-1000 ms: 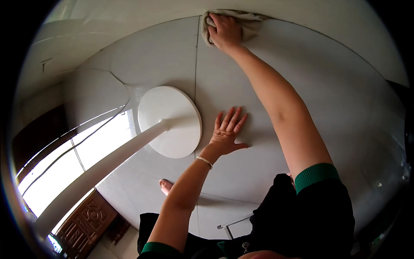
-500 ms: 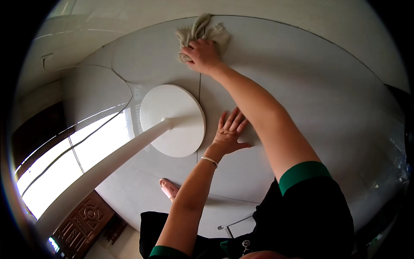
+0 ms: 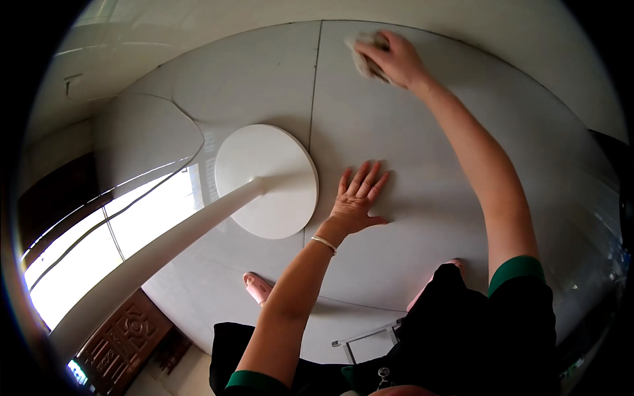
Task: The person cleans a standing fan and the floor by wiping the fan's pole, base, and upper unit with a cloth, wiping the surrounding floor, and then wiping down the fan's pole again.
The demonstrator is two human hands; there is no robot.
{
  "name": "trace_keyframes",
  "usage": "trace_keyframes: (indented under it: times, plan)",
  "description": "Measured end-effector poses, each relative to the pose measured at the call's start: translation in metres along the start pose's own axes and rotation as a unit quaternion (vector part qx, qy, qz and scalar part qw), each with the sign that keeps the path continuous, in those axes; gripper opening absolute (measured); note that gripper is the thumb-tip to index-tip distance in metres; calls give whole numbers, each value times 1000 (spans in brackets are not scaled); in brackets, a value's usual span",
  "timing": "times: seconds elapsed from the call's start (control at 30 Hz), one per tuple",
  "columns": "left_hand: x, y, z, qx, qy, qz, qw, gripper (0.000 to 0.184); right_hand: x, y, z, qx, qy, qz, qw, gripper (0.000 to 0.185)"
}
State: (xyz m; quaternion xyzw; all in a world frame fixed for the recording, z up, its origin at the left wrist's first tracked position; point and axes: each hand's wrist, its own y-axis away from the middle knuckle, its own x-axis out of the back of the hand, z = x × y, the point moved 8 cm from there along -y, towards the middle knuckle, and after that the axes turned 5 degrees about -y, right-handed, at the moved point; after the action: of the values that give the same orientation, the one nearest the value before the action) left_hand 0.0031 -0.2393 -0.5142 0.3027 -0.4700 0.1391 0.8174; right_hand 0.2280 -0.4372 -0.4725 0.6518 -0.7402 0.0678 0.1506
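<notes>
My right hand [image 3: 395, 61] is closed round a bunched beige rag [image 3: 368, 58], slightly smeared by motion, near the far edge of the grey tiled floor [image 3: 396, 132]. Spread fingers show on my left hand [image 3: 358, 201], which rests on the tiles with nothing in it. Just left of that hand stands a round white base [image 3: 284, 171] with a white pole [image 3: 178, 231] rising from it toward the lower left.
A thin cable [image 3: 198, 129] runs along the left side. Carved brown wooden furniture [image 3: 129, 333] stands at lower left. Two pink shoes show, one being the left shoe [image 3: 257, 288]. Between the legs is a metal frame [image 3: 366, 335]. A pale wall [image 3: 429, 16] borders the far edge.
My right hand has swept to the right with the rag, which is now more bunched up. My left hand stays nearly in place. A second pink shoe has come into view.
</notes>
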Motion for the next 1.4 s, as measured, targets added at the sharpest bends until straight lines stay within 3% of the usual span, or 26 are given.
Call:
trace_keyframes:
  times: [0.07, 0.13, 0.2, 0.23, 0.3, 0.37, 0.4, 0.43, 0.5, 0.53, 0.57, 0.6, 0.67, 0.8, 0.87, 0.93, 1.13, 1.2, 1.23, 1.27, 1.33, 1.4]
  plan:
    - [1, 0, 0, 8, 17, -15, 1000, 115, -22, -26, -21, 4, -71, -2, 997, 45]
    - [-2, 1, -1, 11, 16, -19, 1000, 115, -63, -51, -53, -24, -93, -109, 989, 45]
    - [-4, 2, -2, -3, 21, 16, 1000, 111, -92, -79, -81, 80, 79, -50, 992, 41]
    - [-1, 2, -2, 4, 27, 16, 1000, 117, -116, -99, -78, 81, 74, -51, 993, 41]
    - [-5, 3, -3, -1, 21, 43, 999, 116, -167, -122, -75, 211, 233, -13, 949, 45]
    - [-17, 6, -8, -10, -30, 76, 997, 110, -198, -118, -57, 195, 286, 19, 938, 47]
    - [-36, 2, -16, -14, 303, 56, 951, 110, -206, -118, -54, 180, 344, 52, 920, 50]
    - [-56, -2, -25, -8, 602, 43, 797, 110, -203, -111, -64, 78, 356, -73, 928, 61]
    - [-44, 0, -15, 0, 604, 21, 796, 111, -193, -99, -78, 67, 359, -118, 923, 65]
    - [-25, 3, -13, -1, 338, 63, 939, 113, -190, -99, -74, 56, 364, -151, 917, 69]
    - [-8, 4, -8, 0, 41, 102, 994, 115, -194, -102, -57, 73, 389, -171, 902, 76]
    - [-4, 4, -8, -3, 45, 106, 993, 115, -197, -93, -37, 72, 395, -170, 900, 76]
    - [-6, 3, -9, -3, 57, 60, 997, 118, -179, -63, -43, 290, 419, 51, 859, 42]
    - [-8, 3, -8, -5, 69, 42, 997, 107, -137, -4, 9, 226, 375, -75, 896, 47]
    - [-10, 3, -8, -12, 59, 39, 997, 108, -95, 36, 31, 213, 408, -59, 886, 49]
    - [-10, 4, -8, -6, 49, 49, 998, 110, -35, 83, 47, 275, 357, 30, 892, 51]
    - [-4, 4, 0, -20, 9, 23, 999, 116, 115, 146, 88, 136, 443, 118, 878, 45]
    - [-4, 0, 2, 6, -18, 0, 1000, 117, 157, 150, 98, 80, 386, 131, 910, 41]
    - [-3, -1, 4, 7, -19, -5, 1000, 118, 176, 149, 103, 3, 284, 126, 951, 43]
    - [-2, -2, 4, 10, -22, -10, 1000, 118, 194, 151, 96, -7, 298, 134, 945, 43]
    - [-2, -1, 6, 7, -27, -18, 999, 119, 248, 161, 108, -74, 47, 279, 956, 48]
    - [0, -2, 9, 13, -32, -34, 999, 120, 293, 173, 121, -120, 1, 301, 946, 58]
